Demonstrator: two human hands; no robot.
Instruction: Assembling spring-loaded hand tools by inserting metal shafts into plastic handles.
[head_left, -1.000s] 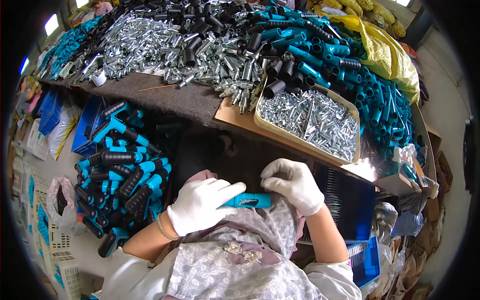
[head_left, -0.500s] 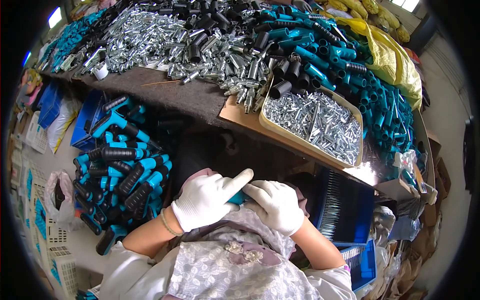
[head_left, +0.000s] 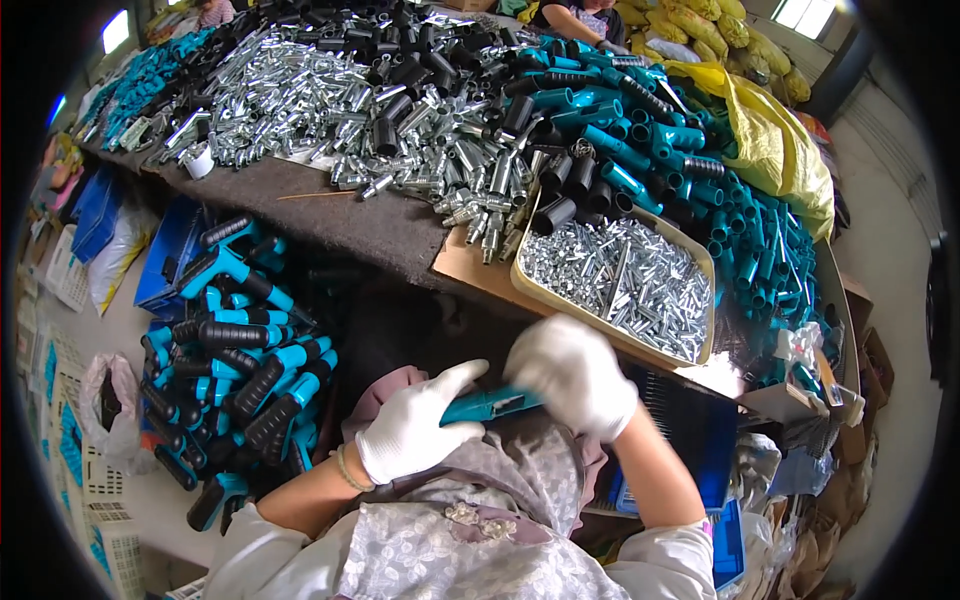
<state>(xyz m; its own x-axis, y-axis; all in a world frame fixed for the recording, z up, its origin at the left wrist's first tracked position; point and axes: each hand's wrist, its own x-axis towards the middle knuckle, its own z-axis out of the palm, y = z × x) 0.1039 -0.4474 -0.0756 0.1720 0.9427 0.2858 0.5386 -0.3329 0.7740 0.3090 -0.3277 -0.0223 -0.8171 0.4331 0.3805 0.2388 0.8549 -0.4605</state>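
Observation:
My left hand (head_left: 415, 425), in a white glove, is closed around one end of a teal plastic handle piece (head_left: 487, 405) above my lap. A slot shows in the side of this piece. My right hand (head_left: 578, 378), also gloved in white, is at the piece's right end and overlaps it. Motion smears its fingers, so I cannot tell if they grip it. Just beyond the right hand stands a cream tray (head_left: 714, 300) full of small metal pins (head_left: 620, 280).
A dark-covered bench (head_left: 340, 215) carries heaped metal fittings (head_left: 290, 95), black sleeves and teal housings (head_left: 760, 235). Finished-looking teal and black handles (head_left: 245, 335) pile up at my left. Blue bins (head_left: 700, 450) stand low at my right. Another person's arm (head_left: 565, 22) shows across the bench.
My right hand has risen and moved slightly right and away from me. The hands have parted, exposing more of the teal piece. The whole view has shifted a little.

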